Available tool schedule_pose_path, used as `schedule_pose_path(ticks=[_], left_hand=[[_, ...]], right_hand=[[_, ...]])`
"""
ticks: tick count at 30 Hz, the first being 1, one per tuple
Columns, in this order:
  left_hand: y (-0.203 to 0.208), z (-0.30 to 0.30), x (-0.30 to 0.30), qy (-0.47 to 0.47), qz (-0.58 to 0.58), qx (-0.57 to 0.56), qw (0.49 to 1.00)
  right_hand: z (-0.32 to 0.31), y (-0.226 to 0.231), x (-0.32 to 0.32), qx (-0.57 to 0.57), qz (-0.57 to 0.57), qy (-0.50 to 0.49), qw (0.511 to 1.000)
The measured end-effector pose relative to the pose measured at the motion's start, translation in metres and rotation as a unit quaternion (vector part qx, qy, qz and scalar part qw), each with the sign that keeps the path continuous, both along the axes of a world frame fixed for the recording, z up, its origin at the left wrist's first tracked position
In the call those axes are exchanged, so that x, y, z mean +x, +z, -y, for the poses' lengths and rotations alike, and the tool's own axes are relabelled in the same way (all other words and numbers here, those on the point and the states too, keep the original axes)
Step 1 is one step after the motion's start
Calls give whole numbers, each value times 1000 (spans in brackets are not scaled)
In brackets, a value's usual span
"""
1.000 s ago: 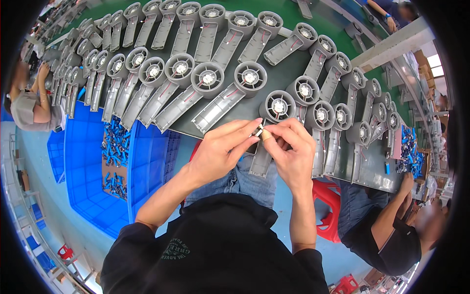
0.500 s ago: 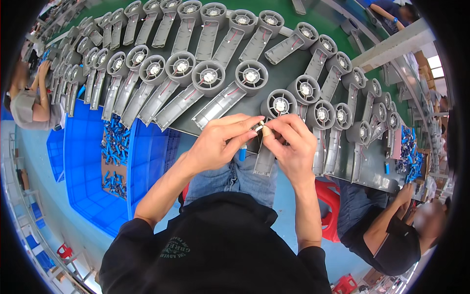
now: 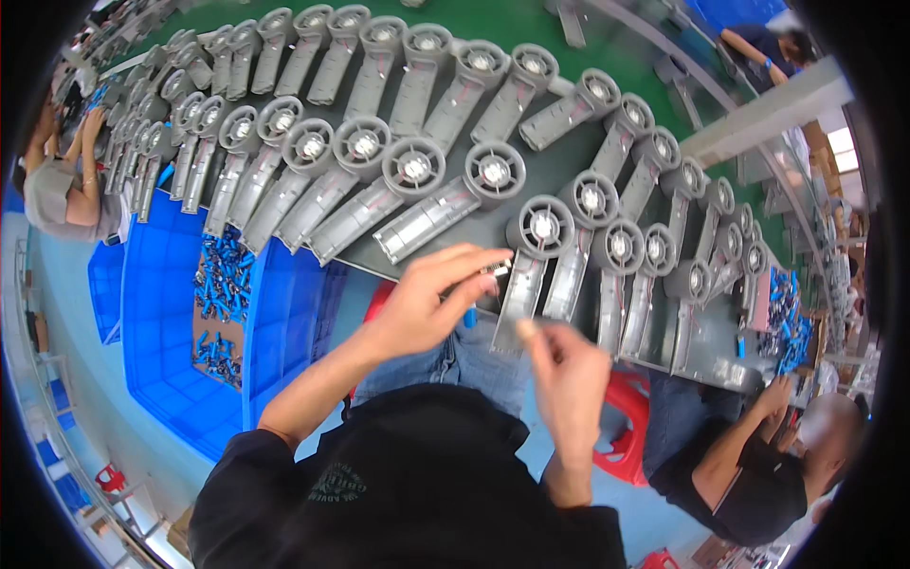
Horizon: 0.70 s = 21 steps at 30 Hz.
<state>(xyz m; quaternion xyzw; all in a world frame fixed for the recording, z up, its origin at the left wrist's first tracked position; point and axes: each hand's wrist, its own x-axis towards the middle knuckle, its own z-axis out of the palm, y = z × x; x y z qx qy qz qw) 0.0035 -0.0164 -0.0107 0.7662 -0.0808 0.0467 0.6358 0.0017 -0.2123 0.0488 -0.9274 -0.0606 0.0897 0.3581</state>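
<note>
My left hand [image 3: 431, 302] pinches a small circuit board [image 3: 494, 269] with a pale connector between thumb and fingers. Just below these fingertips hangs a blue cylinder [image 3: 470, 318]; whether it is joined to the board is hidden. My right hand [image 3: 572, 372] is apart from the board, by the lower end of the handle of the nearest grey fan housing [image 3: 519, 308]. Its fingers are curled and smeared by motion, so anything in them cannot be made out. That housing has a round spoked head and an open trough-shaped handle pointing toward me.
Rows of similar grey fan housings [image 3: 414, 169] cover the dark table [image 3: 365, 248]. Left of me stands a large blue bin [image 3: 161, 313] beside a heap of blue cylinders [image 3: 223, 280]. More cylinders [image 3: 791, 313] lie at the right, near a co-worker [image 3: 758, 465]. A red stool [image 3: 626, 427] stands nearby.
My right hand has come away from the circuit board and moved down toward me. My left hand still holds the board, slightly lower in view. The whole view has shifted a little.
</note>
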Motion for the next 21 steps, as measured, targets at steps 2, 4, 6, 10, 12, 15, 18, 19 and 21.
schedule_pose_path(ticks=[2,4,6,10,12,15,18,19,21], left_hand=[[2,12,5,-31,-40,-108,993],[13,20,3,-33,-96,-168,981],[43,17,4,-36,-135,-217,966],[102,5,65,30,28,-155,987],[93,-16,140,72,167,-63,981],[106,-65,243,132,30,-18,991],[83,-92,339,174,-20,-20,984],[77,-105,357,176,-32,-12,984],[59,-129,389,167,-111,16,980]], right_hand=[[5,-18,-15,66,-43,-37,996],[1,-16,-27,197,-118,-134,964],[1,10,-32,297,-178,-183,920],[4,55,16,242,-65,-109,962],[-23,72,82,173,-19,-58,983],[-59,64,211,95,32,90,991],[-88,33,309,84,29,84,993],[-106,23,330,111,2,70,991],[-129,-6,374,135,-2,72,988]])
